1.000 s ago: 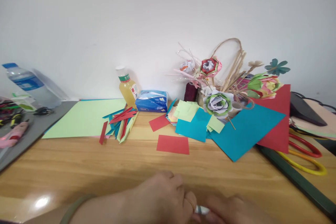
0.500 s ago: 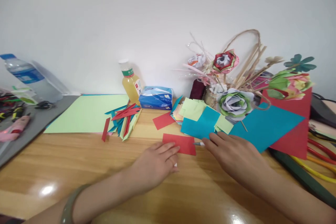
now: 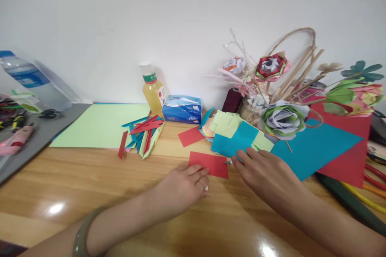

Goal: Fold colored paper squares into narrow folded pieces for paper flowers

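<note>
A red paper rectangle [image 3: 215,164] lies flat on the wooden table. The fingertips of my left hand [image 3: 188,182] rest on its lower left part. Between that hand's fingers and thumb a small white piece [image 3: 206,188] sticks out, mostly covered. My right hand [image 3: 262,168] is closed round a pen [image 3: 228,162]; only its grey tip and a bit of white barrel show. The tip is at the paper's right edge; whether it touches I cannot tell. Just behind the right hand lie blue paper [image 3: 230,140] and pale green slips [image 3: 227,124].
A heap of coloured paper strips [image 3: 144,134] lies by a large pale green sheet [image 3: 90,126]. Behind stand a yellow drink bottle [image 3: 153,92] and a tissue pack [image 3: 182,109]. Paper flowers [image 3: 283,118] rise at the right. A water bottle [image 3: 33,82] leans at far left.
The whole view has shifted slightly, moving most things a little to the right. Both hands keep nearly the same place at the red paper, and the pen tip sits slightly farther over its right edge.
</note>
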`<state>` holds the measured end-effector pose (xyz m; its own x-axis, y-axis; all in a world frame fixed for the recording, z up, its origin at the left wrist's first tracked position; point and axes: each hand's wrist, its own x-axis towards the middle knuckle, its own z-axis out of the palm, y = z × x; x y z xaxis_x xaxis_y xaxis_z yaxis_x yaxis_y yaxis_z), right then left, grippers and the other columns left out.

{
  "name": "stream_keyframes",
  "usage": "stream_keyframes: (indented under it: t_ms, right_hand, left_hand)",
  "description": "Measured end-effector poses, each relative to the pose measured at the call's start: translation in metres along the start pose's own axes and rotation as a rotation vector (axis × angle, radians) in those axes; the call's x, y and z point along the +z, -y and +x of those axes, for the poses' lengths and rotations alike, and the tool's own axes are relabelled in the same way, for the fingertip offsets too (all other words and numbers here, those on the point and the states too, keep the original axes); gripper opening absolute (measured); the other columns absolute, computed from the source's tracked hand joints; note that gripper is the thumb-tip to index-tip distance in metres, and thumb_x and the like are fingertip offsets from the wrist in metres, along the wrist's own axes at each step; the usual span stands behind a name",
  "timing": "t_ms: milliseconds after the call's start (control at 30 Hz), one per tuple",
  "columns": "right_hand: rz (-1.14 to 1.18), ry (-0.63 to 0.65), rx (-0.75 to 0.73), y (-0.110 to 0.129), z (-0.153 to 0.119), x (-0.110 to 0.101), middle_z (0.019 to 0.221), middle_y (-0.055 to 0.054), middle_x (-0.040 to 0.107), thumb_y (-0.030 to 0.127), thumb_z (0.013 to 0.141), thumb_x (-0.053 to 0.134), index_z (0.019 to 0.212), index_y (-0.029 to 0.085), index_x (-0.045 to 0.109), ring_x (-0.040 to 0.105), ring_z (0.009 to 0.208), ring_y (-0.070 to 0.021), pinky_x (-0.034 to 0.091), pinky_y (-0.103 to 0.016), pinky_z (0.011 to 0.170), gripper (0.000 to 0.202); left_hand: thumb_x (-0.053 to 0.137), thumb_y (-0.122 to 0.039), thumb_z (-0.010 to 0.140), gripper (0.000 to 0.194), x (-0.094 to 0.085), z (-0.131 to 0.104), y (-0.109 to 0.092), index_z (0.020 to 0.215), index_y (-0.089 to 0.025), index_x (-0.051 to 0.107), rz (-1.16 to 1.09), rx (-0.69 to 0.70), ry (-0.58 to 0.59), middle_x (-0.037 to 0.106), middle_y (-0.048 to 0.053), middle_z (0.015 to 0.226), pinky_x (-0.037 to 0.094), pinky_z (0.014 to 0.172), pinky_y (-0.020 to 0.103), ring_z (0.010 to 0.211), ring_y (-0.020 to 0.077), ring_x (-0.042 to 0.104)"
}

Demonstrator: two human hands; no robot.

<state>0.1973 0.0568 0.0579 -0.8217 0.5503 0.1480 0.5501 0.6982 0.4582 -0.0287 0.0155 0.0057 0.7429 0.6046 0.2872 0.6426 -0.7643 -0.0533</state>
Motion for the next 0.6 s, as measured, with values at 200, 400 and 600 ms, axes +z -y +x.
stream_keyframes:
  t_ms: [200, 400, 600]
  right_hand:
    - [0.002, -0.087, 0.026, -0.008, -0.013, -0.014, 0.074, -0.007, 0.061, -0.002, 0.077, 0.043, 0.087, 0.015, 0.063, 0.057, 0.069, -0.0229, 0.037, -0.032, 0.055, 0.028]
    - [0.265, -0.159, 0.059, 0.006, -0.036, -0.024, 0.074, -0.005, 0.061, 0.008, 0.092, 0.025, 0.090, 0.020, 0.061, 0.058, 0.066, -0.0191, 0.041, -0.029, 0.056, 0.038]
    - [0.394, -0.220, 0.041, 0.022, -0.052, -0.032, 0.071, -0.004, 0.058, 0.014, 0.096, 0.022, 0.095, 0.017, 0.057, 0.055, 0.061, -0.0177, 0.040, -0.030, 0.053, 0.035]
  left_hand:
    - [0.050, -0.030, 0.093, 0.024, 0.001, 0.001, 0.001, 0.099, -0.011, 0.063, -0.013, 0.008, -0.008, 0.066, 0.009, 0.111, 0.046, 0.088, 0.031, 0.107, 0.0199, 0.058]
    - [0.041, -0.030, 0.096, 0.030, -0.008, 0.006, -0.008, 0.081, -0.013, 0.060, -0.064, -0.001, -0.153, 0.064, 0.004, 0.074, 0.046, 0.058, 0.028, 0.071, 0.0175, 0.058]
    - [0.033, -0.037, 0.098, 0.041, -0.015, 0.012, -0.024, 0.071, -0.016, 0.055, -0.092, 0.019, -0.222, 0.057, 0.000, 0.060, 0.035, 0.049, 0.026, 0.056, 0.0149, 0.050]
